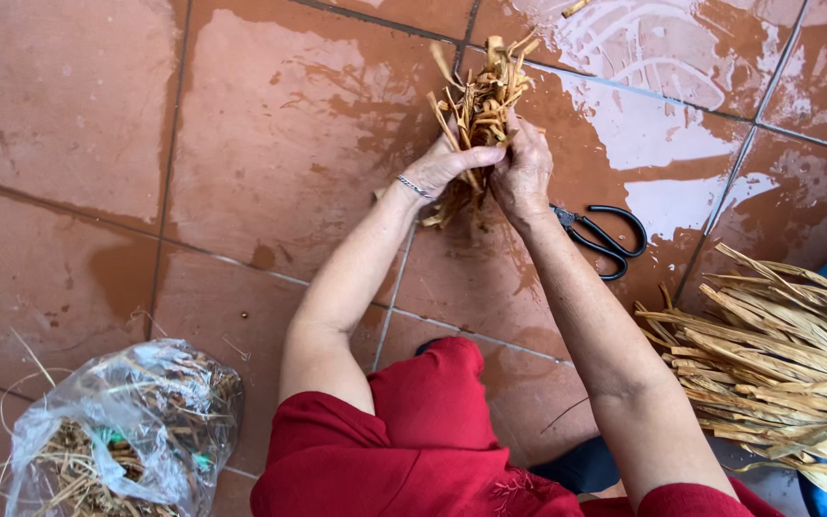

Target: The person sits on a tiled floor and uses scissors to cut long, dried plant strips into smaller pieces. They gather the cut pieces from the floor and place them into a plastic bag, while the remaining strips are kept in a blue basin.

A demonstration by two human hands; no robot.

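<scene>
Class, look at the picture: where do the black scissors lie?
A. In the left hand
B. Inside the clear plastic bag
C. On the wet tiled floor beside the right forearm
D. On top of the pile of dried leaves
C: the scissors lie flat on the wet floor, just beside the right forearm; both hands, left hand and right hand, grip a bundle of dried strips.

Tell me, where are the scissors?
The black scissors lie on the wet floor tiles, just right of the right hand gripping the straw bundle.
</scene>
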